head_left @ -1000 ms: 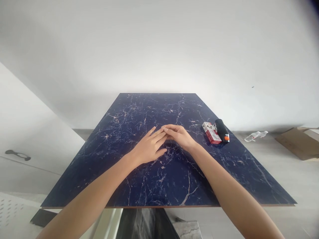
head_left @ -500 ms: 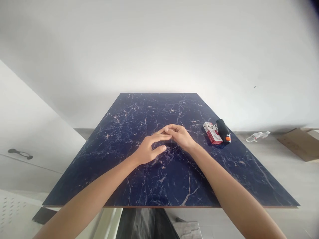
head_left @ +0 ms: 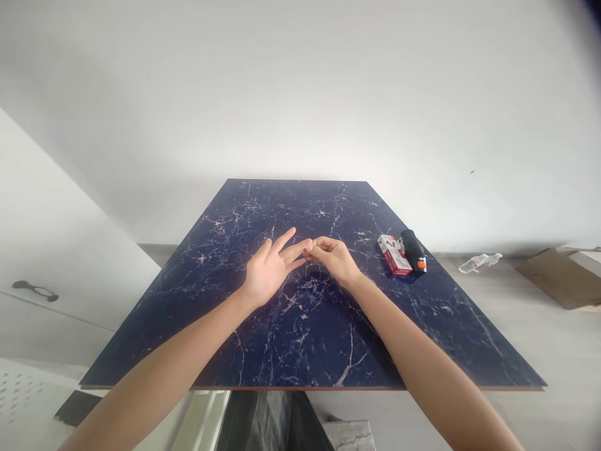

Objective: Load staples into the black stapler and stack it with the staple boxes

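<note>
Thumb and finger together, the right hand (head_left: 335, 259) appears pinched on a fingertip of the spread left hand (head_left: 266, 273) above mid-table (head_left: 291, 203), contact made but not yet released, the red-and-white box (head_left: 395, 255) and black cylinder (head_left: 412, 247) lying untouched at right.

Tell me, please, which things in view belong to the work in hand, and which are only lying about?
In the work:
left hand, palm up, fingers spread
right hand, at the left's fingertips; anything between is too small to tell

Apparently only lying about:
red-and-white box and black cylinder, on the blue table
clear plastic item and cardboard box, on the floor
</note>
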{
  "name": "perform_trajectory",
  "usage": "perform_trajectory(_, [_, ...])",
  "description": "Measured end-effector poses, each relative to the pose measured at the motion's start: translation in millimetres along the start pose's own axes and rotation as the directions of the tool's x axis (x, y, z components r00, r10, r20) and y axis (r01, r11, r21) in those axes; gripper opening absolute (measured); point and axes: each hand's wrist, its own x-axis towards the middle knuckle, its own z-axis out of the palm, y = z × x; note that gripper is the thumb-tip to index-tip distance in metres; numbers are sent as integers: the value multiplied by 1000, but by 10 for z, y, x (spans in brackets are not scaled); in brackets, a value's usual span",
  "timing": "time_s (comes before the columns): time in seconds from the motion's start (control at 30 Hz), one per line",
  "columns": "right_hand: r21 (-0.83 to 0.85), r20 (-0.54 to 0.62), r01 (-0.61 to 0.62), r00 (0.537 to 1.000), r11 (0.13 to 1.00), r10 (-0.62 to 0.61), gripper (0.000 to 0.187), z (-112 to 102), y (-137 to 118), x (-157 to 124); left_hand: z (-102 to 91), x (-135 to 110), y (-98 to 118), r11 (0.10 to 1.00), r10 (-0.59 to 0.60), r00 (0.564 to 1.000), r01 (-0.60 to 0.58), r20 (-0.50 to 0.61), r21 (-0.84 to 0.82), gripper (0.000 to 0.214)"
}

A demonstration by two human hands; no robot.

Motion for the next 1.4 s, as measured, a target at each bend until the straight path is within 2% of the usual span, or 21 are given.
perform_trajectory(0.1, [-115,-6,57,998,992,-58,38,-18,-22,-1,-1,-1,21,997,-7,1000,7,8,-74,72])
perform_trajectory(0.17, [-226,5,94,995,970,-95,38,-37,-52,-9,-8,5,18,999,-8,1000,8,2,-45,72])
perform_trajectory(0.27, [-453,45,140,990,880,-134,39,-59,-108,-32,-33,26,3,995,3,999,2,-46,97,75])
perform_trajectory(0.33, [-564,84,167,986,809,-145,39,-52,-133,-49,-55,45,-12,991,16,997,-6,-73,131,77])
perform_trajectory(0.47, [-627,141,215,977,748,-163,33,22,-116,-73,-84,77,-67,993,-1,986,21,-170,118,65])
perform_trajectory(0.57, [-644,239,289,955,708,-173,23,93,-54,-81,-69,79,-115,974,-5,967,62,-253,218,71])
perform_trajectory(0.67, [-688,338,362,927,629,-163,16,140,5,-86,-42,67,-140,958,-7,971,75,-239,276,70])
perform_trajectory(0.77, [-769,337,366,929,525,-155,22,136,6,-87,-46,63,-149,955,-33,973,99,-229,281,68])
perform_trajectory(0.87, [-844,259,314,949,436,-181,30,25,-74,-80,-86,77,-168,960,-74,967,136,-244,247,67])
perform_trajectory(0.93, [-890,146,245,952,383,-270,35,-155,-164,-83,-111,88,-181,959,-95,958,160,-269,233,66])
perform_trajectory(1.0, [-926,-14,142,913,349,-409,36,-437,-256,-112,-121,94,-188,960,-98,950,169,-295,224,64])
perform_trajectory(1.07, [-941,-158,34,837,338,-524,35,-800,-315,-187,-111,95,-191,965,-86,950,155,-302,213,64])
perform_trajectory(1.17, [-931,-360,-189,618,312,-699,32,-1356,-295,-376,-78,92,-202,971,-69,956,130,-284,201,62])
perform_trajectory(1.23, [-869,-491,-341,514,358,-704,36,-1627,-233,-507,-58,89,-215,971,-62,960,121,-272,204,62])
perform_trajectory(1.27, [-834,-547,-399,504,381,-669,39,-1714,-201,-560,-51,87,-221,971,-57,962,116,-267,210,61])
perform_trajectory(1.3, [-802,-593,-446,524,397,-611,42,-1770,-175,-600,-45,85,-225,970,-49,963,109,-265,216,61])
perform_trajectory(1.4, [-729,-682,-562,647,390,-342,51,-1784,-143,-646,-37,83,-223,968,-19,963,85,-269,236,61])
